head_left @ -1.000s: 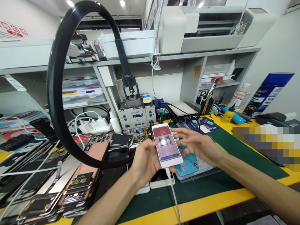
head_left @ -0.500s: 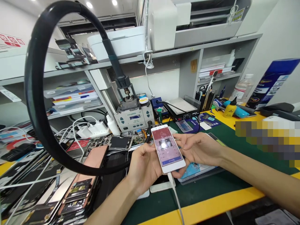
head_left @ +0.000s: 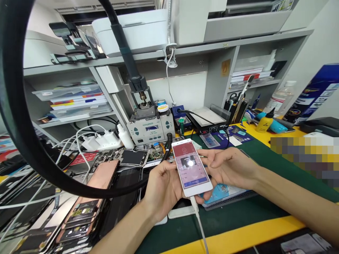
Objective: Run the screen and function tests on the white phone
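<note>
A white smartphone with a lit red and pink screen lies tilted in my left hand. My left thumb is at its left edge, and fingertips show beneath its lower right corner. A white charging cable is plugged into the phone's bottom end and runs down past the bench edge. My right hand is beside the phone's right edge, palm partly up and fingers reaching out to that edge. Whether those fingertips press on the phone is hard to tell. Under my hands lies another white-framed phone, mostly hidden.
Phone parts and a pink phone back crowd the left. A thick black hose arches across to a grey hot-air station. Right of it are a heating plate and yellow bottle. A green mat covers the bench.
My right hand has turned more palm-up and settled closer to the phone's right edge. The phone stays in my left hand, slightly lower. The head view has tilted down.
</note>
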Demonstrator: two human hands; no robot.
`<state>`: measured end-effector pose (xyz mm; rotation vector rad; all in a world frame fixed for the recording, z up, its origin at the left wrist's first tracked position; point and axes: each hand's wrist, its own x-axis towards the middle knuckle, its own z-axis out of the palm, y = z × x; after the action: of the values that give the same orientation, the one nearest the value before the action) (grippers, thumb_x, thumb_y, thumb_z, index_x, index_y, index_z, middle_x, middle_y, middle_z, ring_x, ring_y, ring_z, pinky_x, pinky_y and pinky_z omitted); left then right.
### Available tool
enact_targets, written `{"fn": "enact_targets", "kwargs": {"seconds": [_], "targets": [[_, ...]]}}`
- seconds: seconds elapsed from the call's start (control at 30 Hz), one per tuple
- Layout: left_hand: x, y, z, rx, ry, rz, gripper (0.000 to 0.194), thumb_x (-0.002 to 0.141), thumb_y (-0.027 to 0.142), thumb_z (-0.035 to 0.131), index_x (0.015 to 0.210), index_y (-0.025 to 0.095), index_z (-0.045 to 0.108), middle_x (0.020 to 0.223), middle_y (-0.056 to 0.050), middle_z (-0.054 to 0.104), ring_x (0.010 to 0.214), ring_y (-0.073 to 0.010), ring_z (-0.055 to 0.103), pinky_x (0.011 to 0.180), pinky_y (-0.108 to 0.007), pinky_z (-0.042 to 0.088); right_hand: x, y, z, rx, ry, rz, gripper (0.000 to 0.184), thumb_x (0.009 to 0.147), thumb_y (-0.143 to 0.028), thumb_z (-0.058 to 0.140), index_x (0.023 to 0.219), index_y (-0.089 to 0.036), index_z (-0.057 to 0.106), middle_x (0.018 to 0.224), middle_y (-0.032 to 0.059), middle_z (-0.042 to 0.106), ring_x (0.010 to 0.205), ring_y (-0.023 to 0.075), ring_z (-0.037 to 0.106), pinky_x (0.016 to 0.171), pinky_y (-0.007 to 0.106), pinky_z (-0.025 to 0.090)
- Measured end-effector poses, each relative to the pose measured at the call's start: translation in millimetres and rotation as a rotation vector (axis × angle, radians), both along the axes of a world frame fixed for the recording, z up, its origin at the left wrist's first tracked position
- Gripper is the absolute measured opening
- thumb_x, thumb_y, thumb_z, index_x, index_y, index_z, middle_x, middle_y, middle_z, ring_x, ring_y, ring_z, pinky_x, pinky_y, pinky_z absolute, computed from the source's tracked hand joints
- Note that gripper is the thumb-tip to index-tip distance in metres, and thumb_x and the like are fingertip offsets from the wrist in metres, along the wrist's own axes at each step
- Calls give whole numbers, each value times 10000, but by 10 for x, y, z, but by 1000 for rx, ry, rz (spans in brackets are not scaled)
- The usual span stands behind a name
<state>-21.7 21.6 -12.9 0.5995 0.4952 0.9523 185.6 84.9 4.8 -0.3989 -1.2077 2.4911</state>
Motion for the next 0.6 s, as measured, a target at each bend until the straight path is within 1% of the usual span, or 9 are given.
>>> {"fn": "enact_targets", "kwargs": {"seconds": [0.07, 0.2, 0.33, 0.47, 0.6], "targets": [[8, 7, -1, -25, 24, 17, 509, 955, 354, 321, 1315, 91, 569, 1129, -212, 707, 887, -334, 718, 634, -479, 608, 1, -1, 5, -10, 0, 1, 700, 771, -110, 468, 1464, -175, 391, 1291, 162, 645, 963, 293, 722, 718, 438, 642], [25, 11, 31, -98, 106, 48, 557, 989, 454, 351, 1350, 82, 552, 1126, -226, 706, 857, -335, 722, 619, -474, 611, 1, 1, -5, -32, 11, -2, 725, 752, -98, 470, 1466, -192, 392, 1311, 157, 638, 966, 292, 723, 716, 442, 643], [27, 19, 53, -153, 117, 79, 564, 999, 464, 337, 1382, 101, 535, 1113, -213, 707, 830, -331, 724, 596, -464, 605, 1, -2, -2, -42, 4, -6, 773, 721, -87, 471, 1481, -192, 374, 1317, 156, 637, 975, 300, 725, 712, 444, 643], [18, 22, 46, -143, 105, 71, 577, 1002, 485, 323, 1379, 106, 538, 1113, -209, 701, 814, -320, 724, 613, -464, 601, 8, 0, 13, -47, 5, -31, 781, 724, -77, 460, 1492, -187, 371, 1304, 153, 642, 973, 301, 727, 710, 437, 643], [15, 4, 35, -90, 88, 109, 577, 1009, 496, 313, 1379, 118, 544, 1103, -193, 699, 835, -294, 717, 658, -427, 597, 17, 17, 1, -68, 13, -50, 786, 720, -71, 463, 1493, -181, 375, 1312, 155, 636, 989, 295, 719, 728, 455, 645]]}}
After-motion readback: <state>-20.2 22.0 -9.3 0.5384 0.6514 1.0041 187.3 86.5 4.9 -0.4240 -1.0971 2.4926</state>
